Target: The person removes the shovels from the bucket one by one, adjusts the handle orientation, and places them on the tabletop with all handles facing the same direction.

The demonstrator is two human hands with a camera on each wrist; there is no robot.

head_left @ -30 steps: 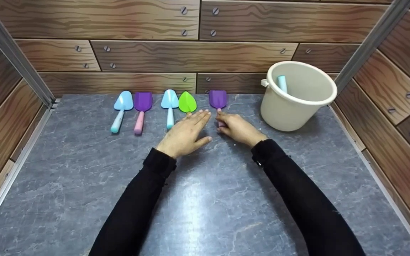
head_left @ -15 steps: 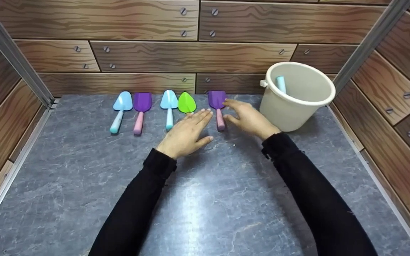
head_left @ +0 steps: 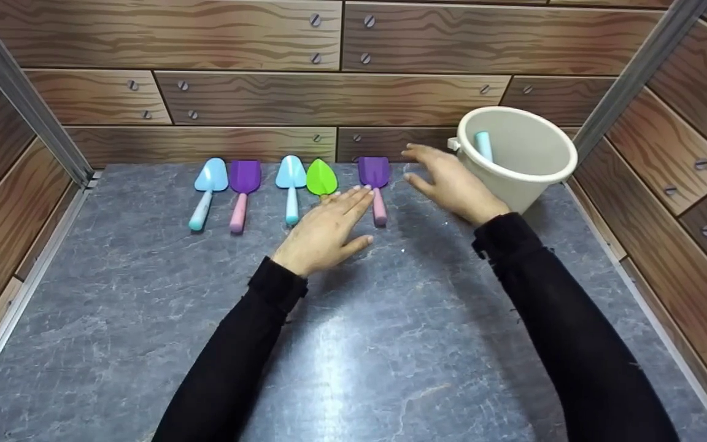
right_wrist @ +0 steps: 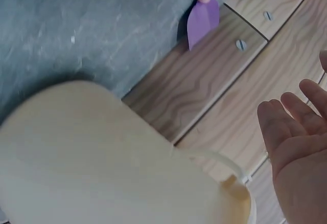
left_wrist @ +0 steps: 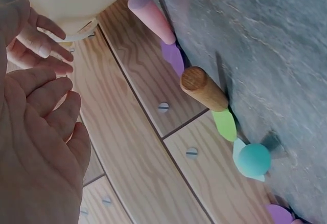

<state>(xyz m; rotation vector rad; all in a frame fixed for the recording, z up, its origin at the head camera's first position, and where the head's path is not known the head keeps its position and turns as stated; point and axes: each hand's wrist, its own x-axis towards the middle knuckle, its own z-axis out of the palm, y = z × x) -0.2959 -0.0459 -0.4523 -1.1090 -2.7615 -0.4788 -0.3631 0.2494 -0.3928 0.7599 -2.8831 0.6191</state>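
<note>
Five toy shovels lie in a row along the back of the grey tabletop. From the left come a light blue shovel (head_left: 212,176), a purple shovel with a pink handle (head_left: 245,178), another light blue shovel (head_left: 292,174), a green shovel (head_left: 321,177) and a second purple shovel (head_left: 374,173). My left hand (head_left: 324,233) hovers with straight fingers over the green shovel's handle, which the left wrist view shows as wooden (left_wrist: 204,88). Right of the second purple shovel, my right hand (head_left: 455,184) is in the air, empty, fingers loosely extended, in front of the cream bucket (head_left: 513,190).
Inside the bucket leans a light blue handle (head_left: 484,146). Wood-patterned panels (head_left: 218,98) wall the back and both sides, with metal posts (head_left: 28,92) at the corners. The grey tabletop (head_left: 145,307) extends toward me.
My right hand has let go of the second purple shovel's pink handle and moved up and right toward the bucket. The shovel stays in place. My left hand has barely shifted.
</note>
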